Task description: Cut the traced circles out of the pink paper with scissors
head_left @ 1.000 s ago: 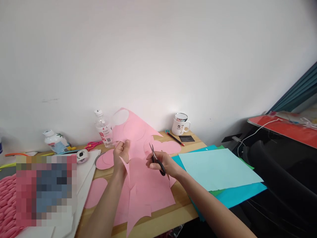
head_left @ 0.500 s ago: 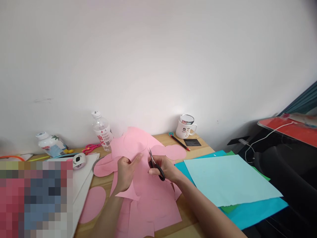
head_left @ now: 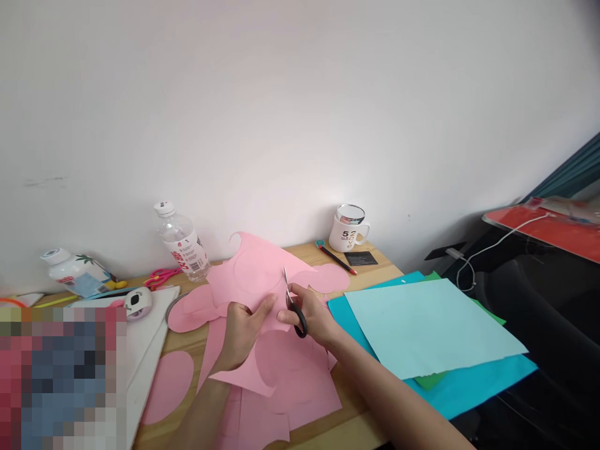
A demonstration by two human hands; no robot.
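A sheet of pink paper (head_left: 260, 269) with a faint round outline on it is pinched in my left hand (head_left: 246, 328), thumb on top. One curled strip of the sheet hangs over my left wrist. My right hand (head_left: 309, 312) grips black-handled scissors (head_left: 299, 315), whose blades point up and away at the sheet's right edge. Beneath lie more pink sheets (head_left: 309, 387) with curved cuts. Rounded pink pieces (head_left: 169, 381) rest on the table to the left, and another rounded piece (head_left: 330, 278) lies behind my right hand.
Along the wall stand a plastic bottle (head_left: 182, 244), a white bottle (head_left: 77, 272) and a mug (head_left: 347, 231). Pink scissors (head_left: 162, 277), a pencil (head_left: 337, 259) and a black card (head_left: 360, 258) lie nearby. Light blue paper (head_left: 431, 328) tops coloured sheets at right.
The pink sheet has been lifted and turned slightly in my left hand, showing more of the pieces below. The scissors have tilted more upright along its right edge. The view has shifted slightly.
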